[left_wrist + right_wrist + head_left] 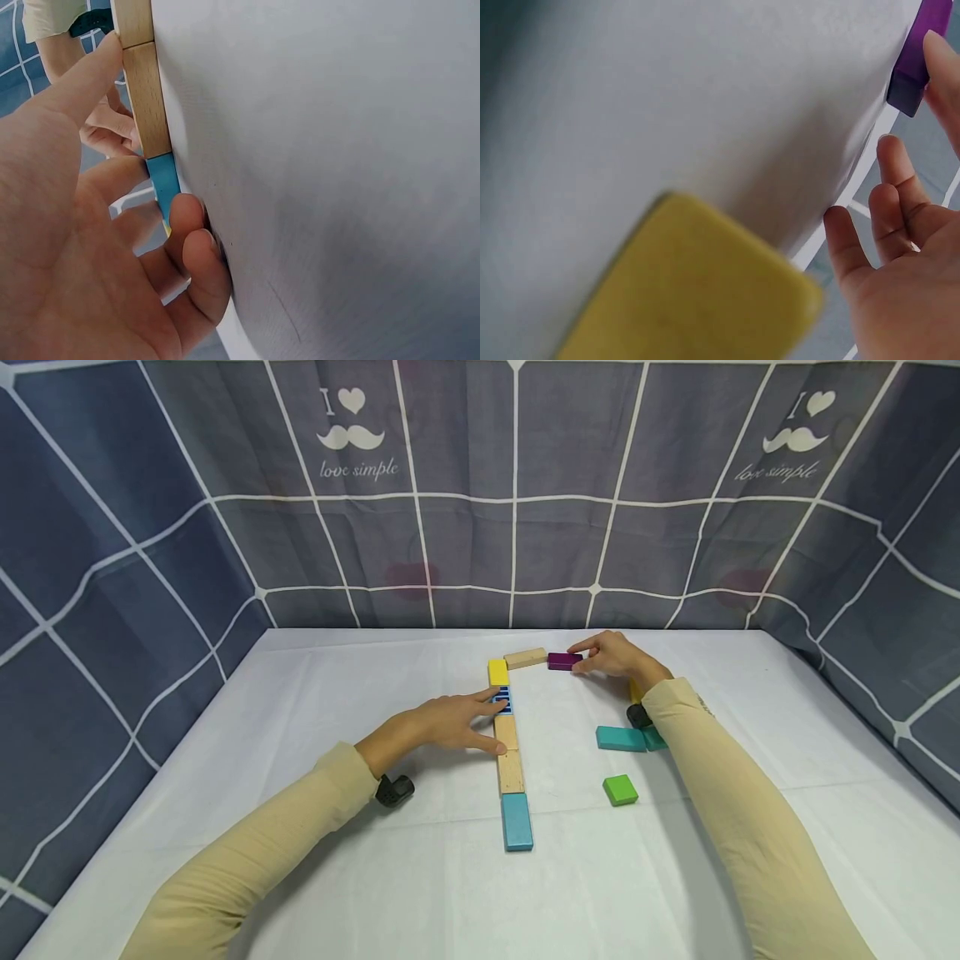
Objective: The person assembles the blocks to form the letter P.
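Forming an L-shaped chain of flat wooden blocks on the white cloth-covered table (pixel 300 827), the work looks, in my judgement, well past its start but not finished. A column runs away from the person: a light-blue rectangular block (pixel 517 821) nearest, then a plain natural-wood block (pixel 511 771), a second plain wood block (pixel 506 732), a blue block with stripes (pixel 501 697) and a yellow square-ended block (pixel 498 672). From there the line turns right with a plain wood block lying slightly askew (pixel 525 657) and a dark purple block (pixel 564 661) at its end. The left hand (pixel 442 724) lies with straight, spread fingers beside the column, fingertips touching the striped block and the thumb against the second plain wood one, holding nothing. The right hand (pixel 617 655) has relaxed fingers at the purple block's right end, touching it rather than gripping, as the right wrist view suggests. Loose pieces lie apart from the chain: a teal rectangular block (pixel 621 738) near the right forearm, a small green square block (pixel 620 790), and a yellow block (pixel 682 292) partly hidden under the right arm, so at least three appear left to place.
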{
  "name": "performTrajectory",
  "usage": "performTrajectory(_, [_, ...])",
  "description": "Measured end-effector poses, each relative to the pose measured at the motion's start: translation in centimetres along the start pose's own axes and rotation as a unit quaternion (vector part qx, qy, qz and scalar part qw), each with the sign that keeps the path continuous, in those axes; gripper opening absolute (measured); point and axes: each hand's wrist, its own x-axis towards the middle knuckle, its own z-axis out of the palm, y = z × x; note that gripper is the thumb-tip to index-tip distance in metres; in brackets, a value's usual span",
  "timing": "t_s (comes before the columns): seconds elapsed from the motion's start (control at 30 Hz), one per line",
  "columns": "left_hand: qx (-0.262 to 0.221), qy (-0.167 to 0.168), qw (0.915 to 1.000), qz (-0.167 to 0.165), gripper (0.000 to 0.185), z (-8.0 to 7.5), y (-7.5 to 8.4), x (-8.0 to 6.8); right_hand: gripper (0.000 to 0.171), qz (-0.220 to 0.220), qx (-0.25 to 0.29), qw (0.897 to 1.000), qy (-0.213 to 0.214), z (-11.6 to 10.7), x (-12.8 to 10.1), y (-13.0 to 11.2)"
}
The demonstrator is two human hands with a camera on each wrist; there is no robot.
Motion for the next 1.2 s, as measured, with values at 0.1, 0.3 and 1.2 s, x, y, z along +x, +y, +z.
performTrajectory(0.1, [0.001,0.001,1.0000,0.001,0.088,0.0,0.0,0.0,0.043,0.000,0.001,1.000,0.002,0.0,0.0,0.0])
performTrajectory(0.3, [0.002,0.001,1.0000,0.003,0.088,0.0,0.1,0.0,0.044,0.007,0.003,1.000,0.002,0.1,-0.1,0.2])
performTrajectory(1.2, [0.005,-0.001,1.0000,0.003,0.087,0.0,0.2,0.0,0.076,0.058,-0.041,0.996,-0.057,-4.3,-9.4,4.0])
